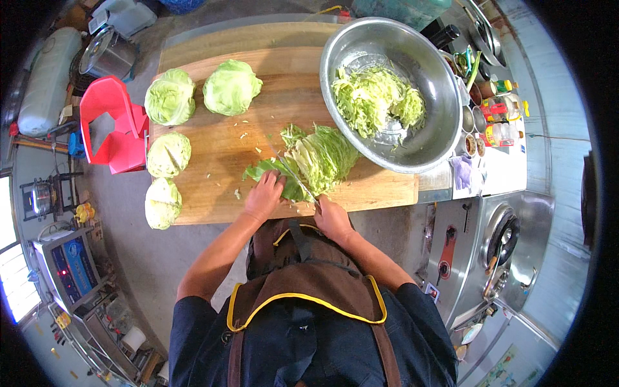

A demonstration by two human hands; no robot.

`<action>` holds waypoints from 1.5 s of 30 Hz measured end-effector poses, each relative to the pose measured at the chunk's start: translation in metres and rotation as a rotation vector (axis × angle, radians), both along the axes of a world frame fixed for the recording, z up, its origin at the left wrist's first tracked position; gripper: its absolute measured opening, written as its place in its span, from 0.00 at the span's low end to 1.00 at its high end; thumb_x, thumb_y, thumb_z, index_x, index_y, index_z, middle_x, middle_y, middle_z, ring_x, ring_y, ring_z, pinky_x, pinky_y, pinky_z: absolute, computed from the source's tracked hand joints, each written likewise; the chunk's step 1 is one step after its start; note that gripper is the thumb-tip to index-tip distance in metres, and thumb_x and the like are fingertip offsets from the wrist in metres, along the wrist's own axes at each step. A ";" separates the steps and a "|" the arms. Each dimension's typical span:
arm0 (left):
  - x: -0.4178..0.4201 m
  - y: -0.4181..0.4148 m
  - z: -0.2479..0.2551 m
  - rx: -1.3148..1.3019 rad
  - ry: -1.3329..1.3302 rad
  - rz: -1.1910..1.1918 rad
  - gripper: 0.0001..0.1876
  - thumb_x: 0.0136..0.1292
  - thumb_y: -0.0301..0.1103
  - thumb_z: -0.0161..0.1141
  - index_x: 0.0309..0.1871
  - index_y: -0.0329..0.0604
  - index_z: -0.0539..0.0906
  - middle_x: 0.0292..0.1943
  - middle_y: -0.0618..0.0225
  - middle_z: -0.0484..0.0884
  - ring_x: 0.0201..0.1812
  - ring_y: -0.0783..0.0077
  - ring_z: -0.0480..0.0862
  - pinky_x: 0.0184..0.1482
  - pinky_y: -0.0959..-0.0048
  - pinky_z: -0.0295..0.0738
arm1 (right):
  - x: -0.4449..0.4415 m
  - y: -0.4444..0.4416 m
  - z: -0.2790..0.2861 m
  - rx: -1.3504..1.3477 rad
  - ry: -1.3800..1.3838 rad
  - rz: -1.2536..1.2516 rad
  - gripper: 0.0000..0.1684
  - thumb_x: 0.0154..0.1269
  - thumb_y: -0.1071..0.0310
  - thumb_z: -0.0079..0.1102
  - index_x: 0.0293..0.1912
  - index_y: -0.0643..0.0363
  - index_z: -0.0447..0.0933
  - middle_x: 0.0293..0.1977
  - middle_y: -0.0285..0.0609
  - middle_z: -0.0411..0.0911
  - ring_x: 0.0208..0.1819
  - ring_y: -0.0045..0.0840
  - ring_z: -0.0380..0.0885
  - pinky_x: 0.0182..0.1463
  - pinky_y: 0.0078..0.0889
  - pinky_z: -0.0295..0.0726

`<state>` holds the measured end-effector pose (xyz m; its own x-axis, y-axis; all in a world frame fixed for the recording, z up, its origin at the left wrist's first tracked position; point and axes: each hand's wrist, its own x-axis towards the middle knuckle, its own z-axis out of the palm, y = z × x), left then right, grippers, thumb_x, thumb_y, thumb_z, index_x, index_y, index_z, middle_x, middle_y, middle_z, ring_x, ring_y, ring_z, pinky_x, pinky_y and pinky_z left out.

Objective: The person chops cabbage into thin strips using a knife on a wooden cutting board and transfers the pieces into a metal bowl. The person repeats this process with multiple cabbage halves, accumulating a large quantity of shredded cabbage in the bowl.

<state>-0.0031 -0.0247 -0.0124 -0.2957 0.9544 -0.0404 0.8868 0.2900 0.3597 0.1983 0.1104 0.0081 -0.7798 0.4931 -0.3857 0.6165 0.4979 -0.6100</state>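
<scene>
My right hand (333,218) grips the handle of a kitchen knife (296,178) near the front edge of the wooden cutting board (217,193). The blade slants away to the upper left, between a green cabbage leaf (263,167) and a heap of shredded cabbage (326,157). My left hand (265,194) presses on the leaf with bent fingers, just left of the blade. At the board's right rear, a large steel bowl (435,145) holds more shreds (370,99).
Two whole cabbages (170,96) (232,87) and two cut-marked cabbages (169,155) (163,203) line the board's left side. A red plastic container (106,126) stands beyond that edge. Sauce bottles (503,134) and small bowls crowd the right counter, near a wok stove (505,237).
</scene>
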 end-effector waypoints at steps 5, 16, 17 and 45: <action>0.002 0.000 -0.005 0.015 0.053 0.018 0.31 0.47 0.40 0.78 0.55 0.44 0.77 0.59 0.61 0.73 0.65 0.55 0.74 0.56 0.64 0.86 | 0.004 0.007 -0.008 -0.001 0.004 0.037 0.11 0.65 0.68 0.54 0.44 0.62 0.69 0.31 0.66 0.80 0.37 0.64 0.79 0.43 0.66 0.75; 0.005 0.009 -0.002 -0.024 0.107 -0.020 0.19 0.53 0.36 0.70 0.47 0.42 0.79 0.55 0.62 0.73 0.63 0.56 0.74 0.53 0.64 0.87 | -0.001 0.001 0.004 0.011 -0.008 0.038 0.10 0.65 0.69 0.54 0.45 0.61 0.71 0.31 0.64 0.81 0.36 0.62 0.81 0.42 0.64 0.77; 0.006 0.012 0.000 -0.047 0.114 -0.024 0.17 0.53 0.35 0.69 0.45 0.42 0.79 0.54 0.63 0.73 0.62 0.56 0.74 0.53 0.65 0.87 | 0.000 0.001 0.002 0.011 -0.022 0.037 0.10 0.65 0.69 0.54 0.46 0.61 0.71 0.30 0.64 0.81 0.36 0.62 0.81 0.42 0.64 0.77; 0.006 0.005 -0.002 0.105 0.088 0.008 0.15 0.54 0.29 0.67 0.45 0.41 0.78 0.53 0.60 0.73 0.61 0.55 0.75 0.50 0.63 0.87 | -0.003 0.000 0.016 -0.043 -0.011 0.015 0.11 0.67 0.67 0.54 0.46 0.62 0.70 0.32 0.65 0.81 0.39 0.63 0.81 0.43 0.64 0.77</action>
<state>0.0029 -0.0201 -0.0145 -0.3013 0.9496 0.0864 0.9141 0.2619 0.3094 0.1954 0.1106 0.0244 -0.7827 0.4644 -0.4144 0.6158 0.4807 -0.6243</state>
